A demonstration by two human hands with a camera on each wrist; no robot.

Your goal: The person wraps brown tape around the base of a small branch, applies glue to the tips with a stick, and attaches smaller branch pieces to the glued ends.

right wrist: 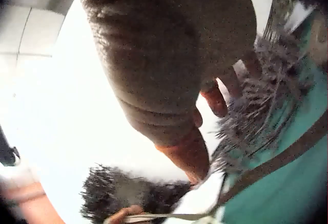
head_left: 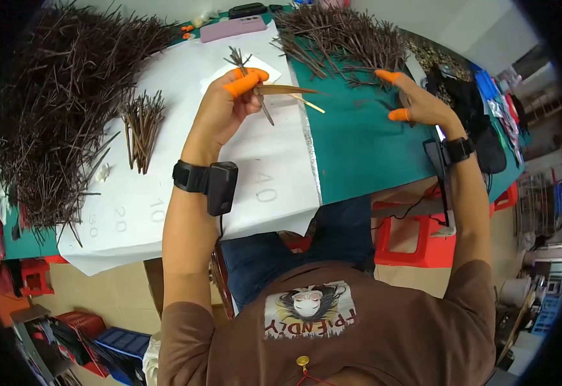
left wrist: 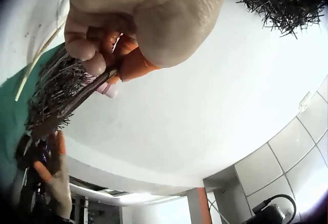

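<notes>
My left hand (head_left: 225, 109), with orange covers on thumb and forefinger, pinches a thin dark twig (head_left: 267, 114) above the white sheet. The twig's branching top (head_left: 237, 58) sticks up past the fingers. From the same fingers a narrow brown strip (head_left: 287, 90) runs rightward; in the right wrist view this strip (right wrist: 277, 157) crosses over the green table. My right hand (head_left: 427, 106), also with orange-covered fingertips, is held over the green side, thumb and forefinger spread apart. A pale thin stick (head_left: 308, 103) lies near the left hand.
Large heaps of dark twigs stand at the left (head_left: 43, 109) and back right (head_left: 345, 42). A small twig bundle (head_left: 143, 132) lies on the white sheet (head_left: 229, 193), which bears written numbers. A mauve phone (head_left: 233, 28) is at the back. Red stools (head_left: 416, 241) stand below the table.
</notes>
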